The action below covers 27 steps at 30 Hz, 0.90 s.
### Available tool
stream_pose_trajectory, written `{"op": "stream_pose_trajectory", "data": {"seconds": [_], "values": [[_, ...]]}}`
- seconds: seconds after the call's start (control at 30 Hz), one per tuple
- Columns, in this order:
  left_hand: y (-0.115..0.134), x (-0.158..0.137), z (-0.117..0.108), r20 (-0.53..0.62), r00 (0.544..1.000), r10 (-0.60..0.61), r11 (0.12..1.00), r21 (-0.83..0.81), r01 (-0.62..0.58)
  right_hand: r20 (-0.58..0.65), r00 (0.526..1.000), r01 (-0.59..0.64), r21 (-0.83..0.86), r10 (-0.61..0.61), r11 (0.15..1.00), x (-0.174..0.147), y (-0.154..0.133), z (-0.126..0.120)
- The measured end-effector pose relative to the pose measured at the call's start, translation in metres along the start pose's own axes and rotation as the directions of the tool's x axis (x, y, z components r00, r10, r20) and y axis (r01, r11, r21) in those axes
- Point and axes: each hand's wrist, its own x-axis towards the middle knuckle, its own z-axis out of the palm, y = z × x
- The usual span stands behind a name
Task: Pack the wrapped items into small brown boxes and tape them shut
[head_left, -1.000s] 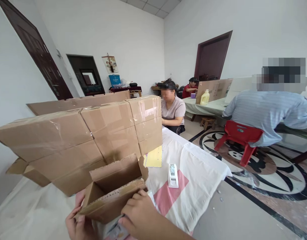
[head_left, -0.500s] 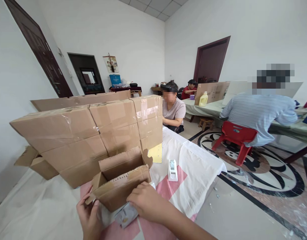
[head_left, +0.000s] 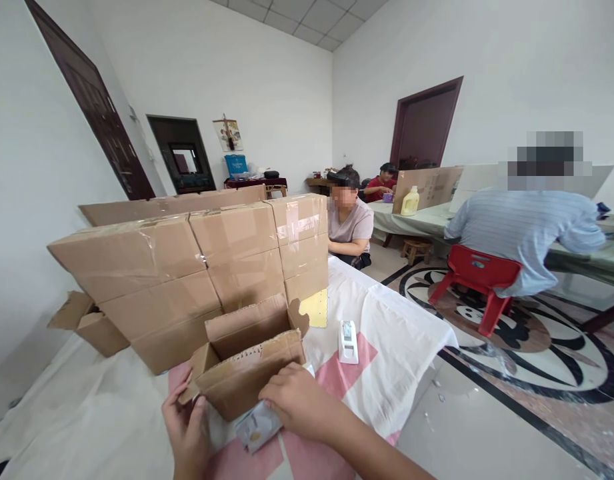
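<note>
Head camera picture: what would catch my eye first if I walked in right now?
Probably the wall of taped cardboard boxes stacked across the table's far side. In front of it, the left hand and right hand hold a small open box over the white cloth. To the right, a person in a striped shirt sits on a red chair.

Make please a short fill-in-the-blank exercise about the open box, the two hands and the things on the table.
1. Both hands, the left hand and the right hand, touch the open ____ box.
2. The white tape dispenser stands on the ____ cloth.
3. Behind the box, the sealed cartons are ____ in layers.

Missing words: cardboard; white; stacked
</note>
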Motion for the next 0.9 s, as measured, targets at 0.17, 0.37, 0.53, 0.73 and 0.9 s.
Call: {"op": "stream_pose_trajectory", "data": {"seconds": [0.17,0.37,0.53,0.73,0.9], "values": [[0.0017,0.0001,0.0003,0.001,1.0,0.011,1.0,0.011,-0.011,-0.008,1.0,0.009,0.006,-0.009,1.0,-0.0003,0.0004,-0.0001],[-0.0007,0.0007,-0.0016,0.015,1.0,0.009,1.0,-0.012,-0.009,-0.025,1.0,0.009,0.002,-0.009,1.0,-0.0011,-0.0007,-0.0012],[-0.0016,0.0007,-0.0014,0.01,1.0,-0.007,1.0,-0.019,0.007,-0.017,1.0,0.012,-0.007,-0.012,1.0,-0.0011,-0.0001,-0.0001],[0.0003,-0.0011,-0.0001,0.011,1.0,-0.013,1.0,0.01,0.013,-0.022,1.0,0.021,-0.01,-0.022,1.0,0.0007,0.0015,0.001],[0.0019,-0.0017,0.0007,0.003,1.0,-0.024,1.0,0.015,0.024,-0.003,1.0,0.022,-0.024,-0.022,0.999,0.0017,0.0017,-0.0011]]}}
